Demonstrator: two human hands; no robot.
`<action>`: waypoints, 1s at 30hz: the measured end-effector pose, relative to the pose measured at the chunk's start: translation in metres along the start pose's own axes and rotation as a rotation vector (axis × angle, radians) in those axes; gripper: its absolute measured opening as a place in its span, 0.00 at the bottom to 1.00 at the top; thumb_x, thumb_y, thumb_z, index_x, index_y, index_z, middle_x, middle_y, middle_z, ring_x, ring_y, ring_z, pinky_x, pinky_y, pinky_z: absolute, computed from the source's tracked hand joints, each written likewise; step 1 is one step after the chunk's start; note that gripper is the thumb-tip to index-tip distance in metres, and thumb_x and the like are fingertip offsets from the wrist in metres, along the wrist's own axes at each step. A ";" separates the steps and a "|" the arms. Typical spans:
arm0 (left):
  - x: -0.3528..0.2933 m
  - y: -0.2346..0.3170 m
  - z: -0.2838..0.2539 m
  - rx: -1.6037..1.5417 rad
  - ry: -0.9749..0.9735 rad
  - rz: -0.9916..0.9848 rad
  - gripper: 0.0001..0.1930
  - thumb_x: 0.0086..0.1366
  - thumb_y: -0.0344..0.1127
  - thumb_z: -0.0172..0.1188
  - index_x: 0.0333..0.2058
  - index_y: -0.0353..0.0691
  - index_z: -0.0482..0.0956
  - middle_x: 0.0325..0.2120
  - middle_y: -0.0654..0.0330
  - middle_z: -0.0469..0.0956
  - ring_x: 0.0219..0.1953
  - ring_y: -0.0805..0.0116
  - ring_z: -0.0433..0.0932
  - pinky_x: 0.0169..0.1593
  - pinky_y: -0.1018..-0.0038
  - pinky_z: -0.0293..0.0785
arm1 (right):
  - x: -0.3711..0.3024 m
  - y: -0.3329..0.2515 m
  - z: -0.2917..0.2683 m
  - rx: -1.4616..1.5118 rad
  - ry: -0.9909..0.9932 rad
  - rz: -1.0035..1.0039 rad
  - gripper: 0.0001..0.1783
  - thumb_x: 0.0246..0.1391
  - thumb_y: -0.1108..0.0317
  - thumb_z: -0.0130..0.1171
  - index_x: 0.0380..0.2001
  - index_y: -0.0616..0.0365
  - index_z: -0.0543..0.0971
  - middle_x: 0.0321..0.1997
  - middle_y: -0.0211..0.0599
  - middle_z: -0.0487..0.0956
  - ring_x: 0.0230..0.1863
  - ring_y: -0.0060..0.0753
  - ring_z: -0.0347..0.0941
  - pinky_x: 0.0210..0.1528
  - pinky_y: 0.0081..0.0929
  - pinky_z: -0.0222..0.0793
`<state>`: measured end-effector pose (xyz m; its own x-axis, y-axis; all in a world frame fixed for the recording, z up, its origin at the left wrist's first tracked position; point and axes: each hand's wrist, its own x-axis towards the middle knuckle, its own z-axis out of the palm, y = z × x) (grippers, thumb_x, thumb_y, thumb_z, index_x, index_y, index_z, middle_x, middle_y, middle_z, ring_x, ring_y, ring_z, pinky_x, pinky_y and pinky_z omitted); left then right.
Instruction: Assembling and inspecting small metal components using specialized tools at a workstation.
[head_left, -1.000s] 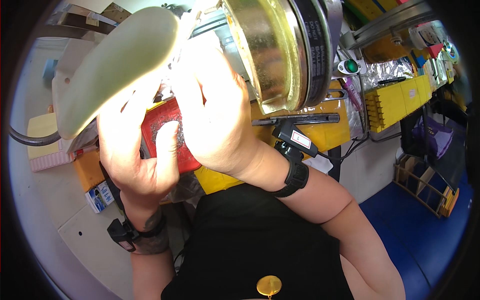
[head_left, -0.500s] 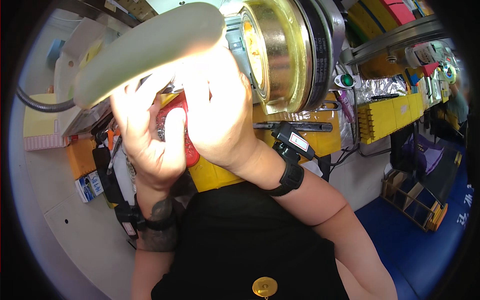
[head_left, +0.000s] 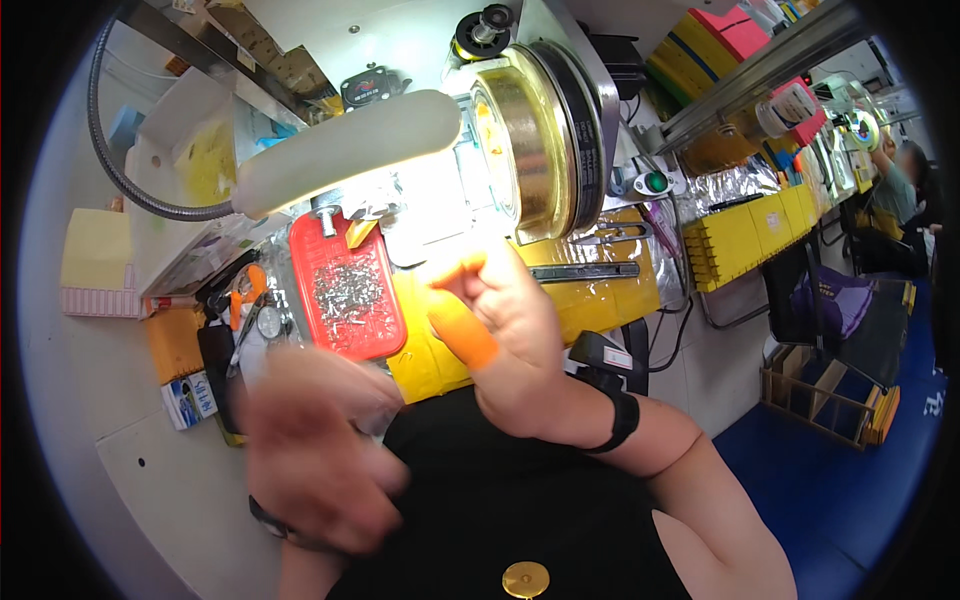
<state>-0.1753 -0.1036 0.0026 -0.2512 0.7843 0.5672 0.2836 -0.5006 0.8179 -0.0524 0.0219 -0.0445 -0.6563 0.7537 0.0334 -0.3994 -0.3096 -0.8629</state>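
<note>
My right hand (head_left: 510, 340) is raised beside the red tray (head_left: 348, 285), fingers pinched; any contents unclear. My left hand (head_left: 315, 450) is blurred; its grip is indeterminate.

left hand (head_left: 315, 450) motion-blurred, grip unreadable

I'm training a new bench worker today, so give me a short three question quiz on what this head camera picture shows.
1. True or false: the red tray holds small metal parts.
2. Which hand wears orange finger covers? A) left hand B) right hand
3. Fill in: the left hand looks ____ in the picture, so what it holds cannot be told.

Key:
1. True; a heap of small silvery pieces lies in it.
2. B; covers show on its thumb and a fingertip.
3. Blurred.
</note>
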 end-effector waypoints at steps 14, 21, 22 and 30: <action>0.053 -0.005 0.058 -0.896 -0.252 0.341 0.10 0.73 0.28 0.56 0.34 0.30 0.84 0.34 0.48 0.84 0.30 0.57 0.79 0.34 0.67 0.76 | -0.020 -0.030 -0.037 -0.448 -0.071 -0.180 0.06 0.63 0.72 0.64 0.39 0.59 0.76 0.23 0.22 0.69 0.21 0.12 0.57 0.24 0.18 0.52; 0.085 0.016 0.036 -0.353 -0.200 0.493 0.06 0.67 0.28 0.64 0.42 0.38 0.79 0.42 0.40 0.84 0.34 0.57 0.81 0.32 0.67 0.77 | -0.012 -0.038 -0.039 -0.541 -0.084 -0.229 0.07 0.59 0.72 0.67 0.36 0.59 0.78 0.20 0.26 0.68 0.18 0.17 0.58 0.22 0.21 0.53; 0.088 0.012 0.029 -0.303 -0.293 0.560 0.07 0.67 0.27 0.63 0.43 0.38 0.78 0.41 0.41 0.84 0.33 0.57 0.81 0.31 0.67 0.77 | -0.011 -0.041 -0.042 -0.542 -0.071 -0.242 0.07 0.59 0.72 0.67 0.36 0.59 0.78 0.20 0.26 0.68 0.18 0.17 0.58 0.22 0.21 0.53; 0.115 -0.002 0.046 -0.335 -0.099 0.671 0.12 0.68 0.21 0.56 0.48 0.37 0.68 0.34 0.38 0.80 0.19 0.66 0.73 0.22 0.72 0.73 | 0.009 -0.064 -0.048 -0.574 -0.057 -0.506 0.06 0.55 0.77 0.66 0.35 0.60 0.79 0.21 0.29 0.69 0.17 0.20 0.60 0.21 0.21 0.51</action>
<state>-0.1624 0.0044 0.0622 -0.0355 0.2933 0.9554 0.0458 -0.9545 0.2947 -0.0022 0.0758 -0.0134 -0.5202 0.6878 0.5062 -0.2753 0.4260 -0.8618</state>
